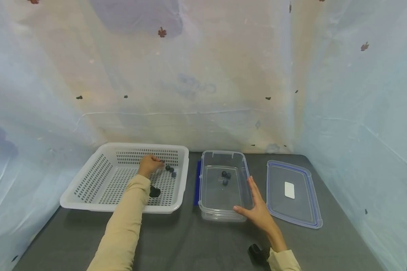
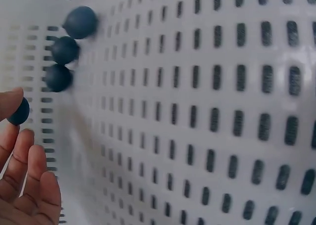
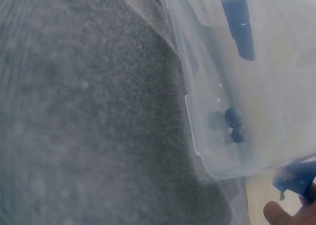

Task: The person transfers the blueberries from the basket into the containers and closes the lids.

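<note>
Left grip (image 1: 150, 165) pinches a dark ball (image 2: 19, 113); right grip (image 1: 260, 213) spreads at clear box (image 1: 217, 197); head alone shows both.

Your left arm (image 1: 124, 224) reaches forward, left hand (image 1: 150, 165) in a thumb-and-finger pinch; your right hand (image 1: 259, 213): fingers straight, thumb spread.

Soft, even light overall, faint shadow below the white basket (image 1: 183, 177) around the left hand (image 1: 150, 165). Left wrist shot goes kinda mushy beside the grip, crisper farther out; right wrist's plastic container (image 3: 276, 91) looks hazy.
</note>
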`<state>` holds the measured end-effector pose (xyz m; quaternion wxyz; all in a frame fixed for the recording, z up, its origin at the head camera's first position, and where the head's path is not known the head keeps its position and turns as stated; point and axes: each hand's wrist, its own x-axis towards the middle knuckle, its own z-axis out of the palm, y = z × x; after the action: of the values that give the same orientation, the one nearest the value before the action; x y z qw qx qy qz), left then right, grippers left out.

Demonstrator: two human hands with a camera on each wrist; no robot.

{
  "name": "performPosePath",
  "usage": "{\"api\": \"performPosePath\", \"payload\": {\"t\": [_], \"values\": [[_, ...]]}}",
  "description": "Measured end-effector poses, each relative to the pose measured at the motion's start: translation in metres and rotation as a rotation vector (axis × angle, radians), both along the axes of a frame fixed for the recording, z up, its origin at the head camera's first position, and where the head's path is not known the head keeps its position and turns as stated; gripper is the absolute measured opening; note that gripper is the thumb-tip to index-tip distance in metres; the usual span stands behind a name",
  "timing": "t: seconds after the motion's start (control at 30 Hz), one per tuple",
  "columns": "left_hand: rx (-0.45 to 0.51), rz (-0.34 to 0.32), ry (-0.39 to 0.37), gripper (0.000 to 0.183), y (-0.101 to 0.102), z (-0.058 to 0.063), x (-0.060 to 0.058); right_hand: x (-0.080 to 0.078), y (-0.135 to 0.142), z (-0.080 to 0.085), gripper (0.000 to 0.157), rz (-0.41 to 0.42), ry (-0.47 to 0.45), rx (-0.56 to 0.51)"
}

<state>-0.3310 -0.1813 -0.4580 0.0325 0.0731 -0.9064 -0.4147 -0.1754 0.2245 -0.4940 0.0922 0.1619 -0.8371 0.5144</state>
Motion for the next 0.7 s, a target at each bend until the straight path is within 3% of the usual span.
{"api": "performPosePath", "payload": {"t": [0.43,0.7], "values": [[0.024,-0.068,0.056,0.029,0.001,0.023,0.000,0.002,-0.001,0.000,0.109,0.000,-0.002,-0.004],[0.086,-0.122,0.082,0.034,0.003,0.042,0.009,0.002,-0.001,0.000,0.109,-0.001,0.002,-0.002]]}}
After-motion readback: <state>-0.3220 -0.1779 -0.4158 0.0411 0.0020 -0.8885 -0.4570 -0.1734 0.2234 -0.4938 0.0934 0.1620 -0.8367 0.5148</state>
